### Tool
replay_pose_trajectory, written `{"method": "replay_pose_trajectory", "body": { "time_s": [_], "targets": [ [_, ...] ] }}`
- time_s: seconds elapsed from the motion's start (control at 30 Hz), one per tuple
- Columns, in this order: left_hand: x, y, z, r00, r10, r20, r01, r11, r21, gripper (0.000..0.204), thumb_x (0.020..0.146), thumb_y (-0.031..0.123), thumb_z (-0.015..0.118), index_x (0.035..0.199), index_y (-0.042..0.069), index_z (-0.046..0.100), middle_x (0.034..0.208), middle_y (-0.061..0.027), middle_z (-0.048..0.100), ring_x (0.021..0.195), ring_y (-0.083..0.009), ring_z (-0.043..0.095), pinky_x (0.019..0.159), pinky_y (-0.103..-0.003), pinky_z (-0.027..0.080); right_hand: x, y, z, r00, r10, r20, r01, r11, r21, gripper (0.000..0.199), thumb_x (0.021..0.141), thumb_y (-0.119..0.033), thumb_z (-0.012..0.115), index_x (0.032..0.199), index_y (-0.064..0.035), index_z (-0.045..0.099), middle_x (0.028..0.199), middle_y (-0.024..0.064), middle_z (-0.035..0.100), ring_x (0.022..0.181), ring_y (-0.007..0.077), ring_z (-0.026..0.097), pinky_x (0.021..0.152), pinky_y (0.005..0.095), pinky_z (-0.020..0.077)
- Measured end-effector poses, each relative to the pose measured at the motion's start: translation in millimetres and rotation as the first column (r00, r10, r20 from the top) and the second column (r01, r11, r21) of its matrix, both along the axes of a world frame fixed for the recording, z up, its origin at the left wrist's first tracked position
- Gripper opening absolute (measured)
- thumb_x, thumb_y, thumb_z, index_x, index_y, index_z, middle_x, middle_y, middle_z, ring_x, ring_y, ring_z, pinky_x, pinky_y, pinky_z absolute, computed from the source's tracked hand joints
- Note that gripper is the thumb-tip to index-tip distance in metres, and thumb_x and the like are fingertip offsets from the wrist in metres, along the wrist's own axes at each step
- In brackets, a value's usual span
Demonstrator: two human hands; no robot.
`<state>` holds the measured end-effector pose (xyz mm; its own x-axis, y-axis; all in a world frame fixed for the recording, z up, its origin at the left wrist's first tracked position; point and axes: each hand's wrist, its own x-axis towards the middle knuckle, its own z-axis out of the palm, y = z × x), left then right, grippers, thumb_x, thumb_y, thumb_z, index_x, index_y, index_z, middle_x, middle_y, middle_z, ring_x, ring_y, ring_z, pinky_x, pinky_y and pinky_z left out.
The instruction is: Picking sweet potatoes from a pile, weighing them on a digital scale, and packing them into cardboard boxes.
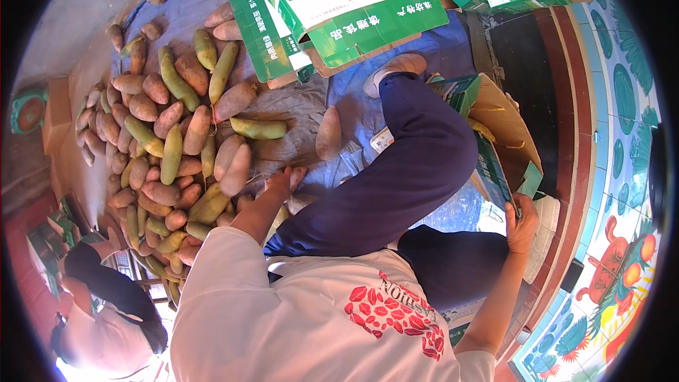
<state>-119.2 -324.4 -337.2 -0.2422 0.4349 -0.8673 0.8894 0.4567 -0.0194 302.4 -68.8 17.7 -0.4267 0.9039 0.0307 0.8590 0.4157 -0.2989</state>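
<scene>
My left hand is held low at the right edge of a heap of reddish sweet potatoes and long green radishes. Its fingers look apart, with nothing visible in them. A large pale-red sweet potato lies just beyond my forearm. Over on the right, my right hand grips the near edge of an open cardboard box, thumb and fingers pinching its flap. Something yellowish shows inside the box, and my bent knee hides part of its left side.
Blue sheeting lies under the heap, with a lone sweet potato on it. Green-and-white cartons stand at the far side. A tiled wall runs along the right. Another person is at the lower left.
</scene>
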Motion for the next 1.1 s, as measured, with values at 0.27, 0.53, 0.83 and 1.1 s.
{"method": "replay_pose_trajectory", "body": {
  "time_s": [0.27, 0.53, 0.83, 1.1],
  "targets": [
    [-30.9, 12.8, 45.7, 0.949, 0.313, 0.049, -0.316, 0.944, 0.092, 0.089, 0.069, 0.027, 0.075, 0.136, 0.013, 0.018, 0.122, -0.0208, 0.049, 0.109, -0.0368, 0.058, 0.092, -0.043, 0.049, 5.1, -0.1, 0.5, 1.000, -0.001, 0.019, 0.001, 1.000, 0.023, 0.037, 0.085, -0.037, 0.063, 0.088, -0.0004, 0.060, 0.080, 0.0145, 0.060, 0.070, 0.0292, 0.061, 0.065, 0.0357, 0.0483],
    [-71.5, 1.3, 41.2, 0.809, 0.585, 0.065, -0.579, 0.773, 0.260, 0.111, 0.064, 0.032, 0.082, 0.140, 0.004, 0.006, 0.125, -0.0201, 0.049, 0.117, -0.0336, 0.054, 0.099, -0.040, 0.043, 4.4, 0.0, 1.0, 0.999, 0.011, 0.034, -0.012, 1.000, 0.012, 0.039, 0.087, -0.039, 0.062, 0.089, -0.0002, 0.061, 0.082, 0.0150, 0.061, 0.072, 0.0305, 0.061, 0.066, 0.0365, 0.0487],
    [-128.9, -24.8, 53.7, 0.533, 0.839, 0.109, -0.793, 0.451, 0.410, 0.120, 0.061, 0.030, 0.084, 0.142, -0.001, 0.001, 0.139, -0.0203, 0.041, 0.127, -0.0329, 0.044, 0.105, -0.037, 0.036, 1.1, 0.3, 1.2, 0.999, 0.019, 0.033, -0.020, 0.999, 0.045, 0.040, 0.088, -0.040, 0.061, 0.088, -0.0004, 0.061, 0.080, 0.0141, 0.060, 0.070, 0.0290, 0.061, 0.064, 0.0359, 0.0480],
    [-129.4, 8.0, 112.0, 0.577, 0.806, -0.131, -0.672, 0.560, 0.485, 0.080, 0.082, 0.026, 0.065, 0.146, 0.014, 0.020, 0.149, -0.0185, 0.022, 0.136, -0.0345, 0.027, 0.108, -0.042, 0.031, 2.2, -1.2, 0.4, 0.999, 0.003, 0.037, -0.005, 0.999, 0.047, 0.040, 0.088, -0.040, 0.061, 0.087, -0.0006, 0.060, 0.078, 0.0134, 0.059, 0.069, 0.0286, 0.060, 0.063, 0.0360, 0.0471]
  ]
}}
